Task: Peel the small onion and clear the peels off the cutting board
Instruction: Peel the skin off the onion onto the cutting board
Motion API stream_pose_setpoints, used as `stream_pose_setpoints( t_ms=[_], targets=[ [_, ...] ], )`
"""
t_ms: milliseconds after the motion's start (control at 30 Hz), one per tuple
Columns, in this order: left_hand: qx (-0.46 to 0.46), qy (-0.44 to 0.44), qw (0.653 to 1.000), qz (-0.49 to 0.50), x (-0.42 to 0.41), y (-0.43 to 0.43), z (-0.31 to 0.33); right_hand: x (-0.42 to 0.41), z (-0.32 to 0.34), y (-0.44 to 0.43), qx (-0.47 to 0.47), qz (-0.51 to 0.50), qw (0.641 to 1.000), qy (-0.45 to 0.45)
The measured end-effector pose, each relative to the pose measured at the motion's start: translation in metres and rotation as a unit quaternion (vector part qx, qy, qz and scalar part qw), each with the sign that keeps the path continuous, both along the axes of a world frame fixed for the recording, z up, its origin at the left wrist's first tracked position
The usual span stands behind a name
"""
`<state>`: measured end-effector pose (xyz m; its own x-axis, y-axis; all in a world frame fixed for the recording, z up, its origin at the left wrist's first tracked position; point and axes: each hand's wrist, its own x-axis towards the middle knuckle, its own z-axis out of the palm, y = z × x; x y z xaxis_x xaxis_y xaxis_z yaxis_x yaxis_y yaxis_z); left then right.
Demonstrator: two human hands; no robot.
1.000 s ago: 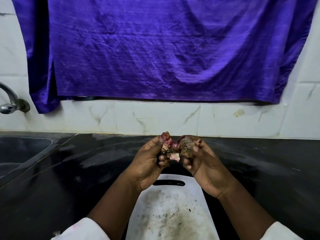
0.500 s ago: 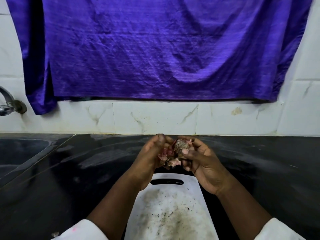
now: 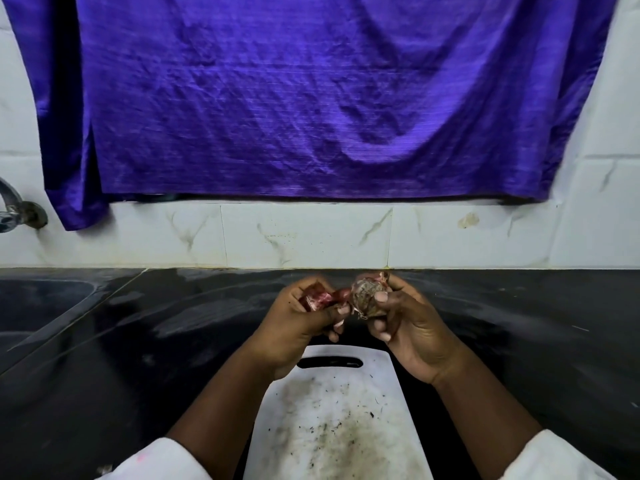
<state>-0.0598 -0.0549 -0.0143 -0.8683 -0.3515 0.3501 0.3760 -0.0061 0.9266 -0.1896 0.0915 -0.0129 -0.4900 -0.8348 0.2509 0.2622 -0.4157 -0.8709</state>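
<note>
Just past the cutting board's point(image 3: 332, 410) far edge, the onion point(image 3: 367, 300) is pinched in the right hand point(image 3: 412, 336), peel point(image 3: 317, 300) gripped by the left hand point(image 3: 294, 329), so yanked scraps could be flung onto the counter point(image 3: 166, 341).

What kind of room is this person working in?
Most likely a home kitchen: a dark stone counter with a sink and wall tap, a white cutting board, and an onion being peeled.

A home kitchen: black counter point(image 3: 519, 341), sink point(image 3: 38, 306), wall tap point(image 3: 17, 209), tiled backsplash point(image 3: 311, 233)
</note>
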Motion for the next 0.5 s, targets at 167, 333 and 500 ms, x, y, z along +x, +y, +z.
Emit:
stream_pose_setpoints(
  t_ms=[167,333,500],
  targets=[
    [-0.042,-0.070,0.994,-0.076,0.006,-0.009,-0.001,-0.001,-0.002,0.006,0.021,0.039,0.999,0.026],
    [-0.136,-0.161,0.971,-0.111,0.016,-0.027,-0.007,-0.006,-0.002,0.010,-0.013,0.082,0.997,0.008],
    [-0.279,-0.279,0.906,-0.156,0.014,-0.027,-0.013,-0.003,-0.002,0.009,0.047,0.066,0.995,0.065]
  ],
)
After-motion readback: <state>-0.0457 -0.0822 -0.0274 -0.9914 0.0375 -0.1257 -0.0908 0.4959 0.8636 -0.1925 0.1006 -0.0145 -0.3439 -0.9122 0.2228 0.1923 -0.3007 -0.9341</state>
